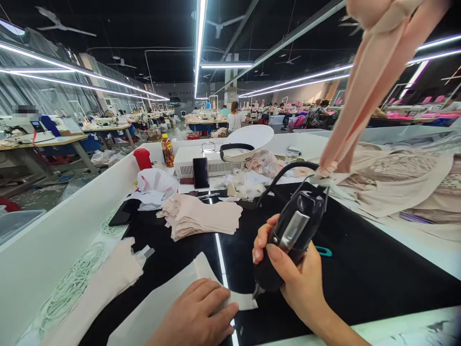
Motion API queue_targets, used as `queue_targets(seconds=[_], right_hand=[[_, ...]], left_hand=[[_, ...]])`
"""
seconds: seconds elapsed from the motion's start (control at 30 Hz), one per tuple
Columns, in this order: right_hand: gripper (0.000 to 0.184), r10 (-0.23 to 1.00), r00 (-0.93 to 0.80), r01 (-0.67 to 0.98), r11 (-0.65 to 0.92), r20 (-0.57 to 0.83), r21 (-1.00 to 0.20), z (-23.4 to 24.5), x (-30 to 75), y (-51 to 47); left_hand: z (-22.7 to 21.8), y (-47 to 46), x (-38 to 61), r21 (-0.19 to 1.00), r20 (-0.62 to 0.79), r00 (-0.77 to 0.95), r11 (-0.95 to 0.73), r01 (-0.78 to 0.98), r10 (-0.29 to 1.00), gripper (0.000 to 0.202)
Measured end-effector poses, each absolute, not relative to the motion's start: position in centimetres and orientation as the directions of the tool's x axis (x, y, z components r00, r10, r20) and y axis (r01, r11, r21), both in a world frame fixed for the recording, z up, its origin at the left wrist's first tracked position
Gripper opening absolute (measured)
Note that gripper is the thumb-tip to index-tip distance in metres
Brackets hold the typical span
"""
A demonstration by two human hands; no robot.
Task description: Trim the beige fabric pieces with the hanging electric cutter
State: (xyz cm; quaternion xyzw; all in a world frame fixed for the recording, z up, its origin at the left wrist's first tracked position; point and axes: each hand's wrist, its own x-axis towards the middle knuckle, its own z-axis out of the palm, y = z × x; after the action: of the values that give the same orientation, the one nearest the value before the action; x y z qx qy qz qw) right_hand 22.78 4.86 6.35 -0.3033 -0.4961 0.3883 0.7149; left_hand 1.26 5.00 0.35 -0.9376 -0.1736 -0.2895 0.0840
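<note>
My left hand (196, 315) lies flat, fingers stretched out, on a white sheet piece (162, 302) at the near edge of the black table top (360, 269). My right hand (300, 281) is wrapped round a black hand-held tool (293, 230) with a silver plate and a black cord. The tool's upper tip meets the lower end of a long pink fabric piece (363, 96) that hangs down from the top right corner. What holds that fabric up is cut off by the frame.
A stack of pink fabric pieces (201, 216) lies mid-table. Behind it stand a white box machine (187, 163), a black phone (200, 172), a red cup (143, 157) and a bottle (167, 150). Lace fabric (396, 178) is piled at right, white cords (72, 283) at left. People work at distant tables.
</note>
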Motion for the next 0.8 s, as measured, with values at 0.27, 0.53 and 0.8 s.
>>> queue_targets(seconds=[0.27,0.53,0.8], right_hand=[[0.033,0.847,0.232,-0.274,0.529,0.479,-0.803,6.1,21.0,5.8],[0.032,0.843,0.218,-0.255,0.536,0.493,-0.805,5.9,20.5,5.5],[0.030,0.838,0.236,-0.220,0.538,0.491,-0.813,6.1,20.9,5.5]], left_hand=[[0.1,4.9,1.5,-0.052,0.608,0.745,-0.923,0.382,0.274,0.029],[-0.2,4.9,1.4,-0.048,0.616,0.736,-0.920,0.390,0.280,0.031],[-0.2,5.0,1.5,-0.051,0.627,0.729,-0.920,0.388,0.273,0.030]])
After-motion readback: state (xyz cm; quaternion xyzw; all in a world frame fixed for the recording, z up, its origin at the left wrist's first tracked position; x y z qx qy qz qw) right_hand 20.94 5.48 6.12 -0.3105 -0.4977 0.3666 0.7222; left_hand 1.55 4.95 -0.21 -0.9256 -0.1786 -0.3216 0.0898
